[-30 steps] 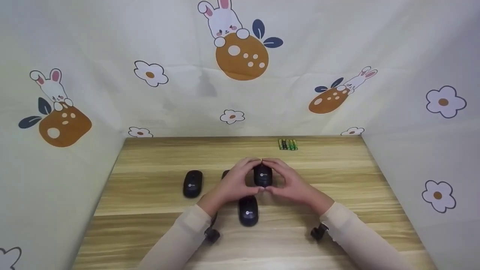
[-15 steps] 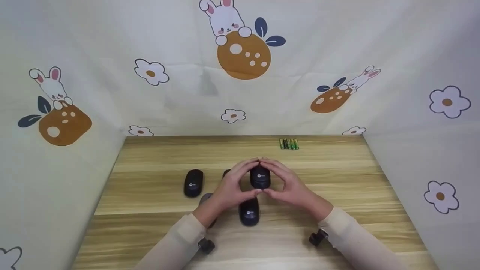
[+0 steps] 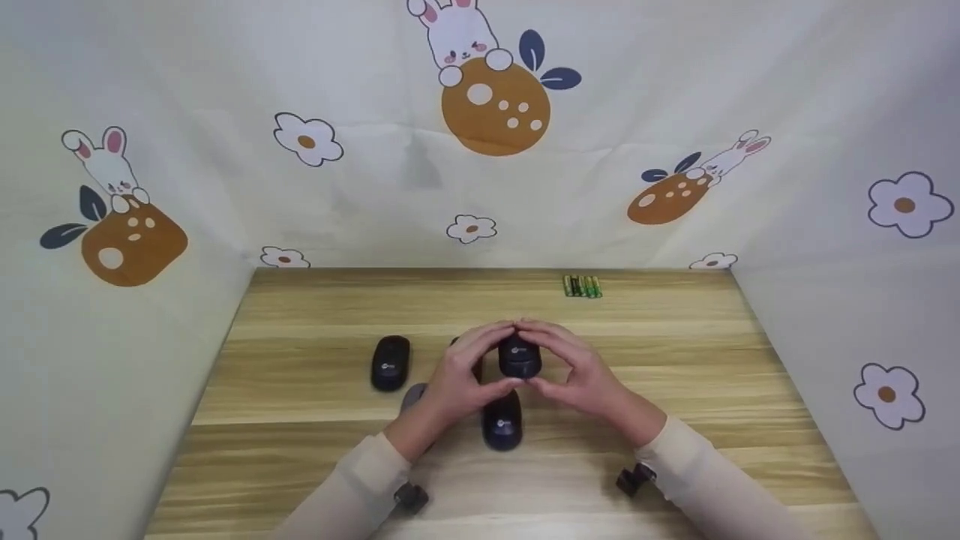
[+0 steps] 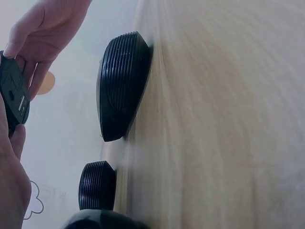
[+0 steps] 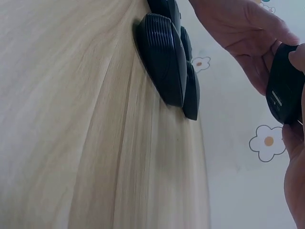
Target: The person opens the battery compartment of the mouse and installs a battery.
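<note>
A black computer mouse (image 3: 520, 354) is held between both hands, its pale logo and a crosswise seam showing in the head view. My left hand (image 3: 459, 375) grips its left side, thumb at the near end and fingers round the far end. Mirroring it, my right hand (image 3: 581, 369) grips the right side. Fingertips and thumbs of the two hands come close together at either end. In both wrist views the held mouse (image 4: 15, 90) shows its underside with a small label, raised above the tabletop. Just in front of the hands lies another black mouse (image 3: 502, 421).
Farther left a black mouse (image 3: 390, 364) lies on the wooden table (image 3: 300, 450). A grey mouse (image 3: 413, 396) and one more dark mouse (image 3: 478, 366) are partly hidden by the left hand and arm. Several green batteries (image 3: 583, 286) sit in a row by the back wall.
Both hands and the held mouse have shifted slightly left, and the mouse has tilted so its near end shows more. The camera view has drifted a little.
</note>
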The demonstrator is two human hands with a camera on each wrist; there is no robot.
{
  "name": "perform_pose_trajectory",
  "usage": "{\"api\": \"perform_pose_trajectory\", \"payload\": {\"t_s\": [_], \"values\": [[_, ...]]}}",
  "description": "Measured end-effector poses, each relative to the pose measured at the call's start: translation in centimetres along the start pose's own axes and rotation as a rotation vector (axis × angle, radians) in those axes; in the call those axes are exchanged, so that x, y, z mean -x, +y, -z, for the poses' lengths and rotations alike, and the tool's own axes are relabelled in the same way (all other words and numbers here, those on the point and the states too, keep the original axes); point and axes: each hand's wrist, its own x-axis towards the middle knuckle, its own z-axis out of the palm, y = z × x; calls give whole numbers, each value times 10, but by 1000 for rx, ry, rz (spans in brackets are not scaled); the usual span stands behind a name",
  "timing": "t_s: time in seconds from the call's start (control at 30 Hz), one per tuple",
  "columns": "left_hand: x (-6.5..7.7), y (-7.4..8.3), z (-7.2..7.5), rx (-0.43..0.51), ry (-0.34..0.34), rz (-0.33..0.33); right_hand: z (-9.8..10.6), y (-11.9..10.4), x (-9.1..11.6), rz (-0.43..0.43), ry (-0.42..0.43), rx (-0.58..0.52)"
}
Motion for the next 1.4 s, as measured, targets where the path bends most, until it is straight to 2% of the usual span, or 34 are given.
{"api": "perform_pose_trajectory", "payload": {"t_s": [0.27,0.43,0.6,0.83,1.1,1.2,1.4], "values": [[-3,0,0,42,37,-97,-3,-1,3,-1,76,18],[-5,1,-3,55,75,-102,-5,-3,2,-30,116,3],[-4,3,-6,54,99,-57,-6,-5,1,-58,128,-19],[-3,6,-8,132,99,-6,-9,-6,0,-109,140,-32],[-3,11,-9,167,113,52,-14,-7,2,-167,150,-81],[-3,12,-8,188,98,99,-15,-8,2,-212,145,-103],[-3,16,-6,289,69,241,-12,-12,1,-331,119,-195]]}}
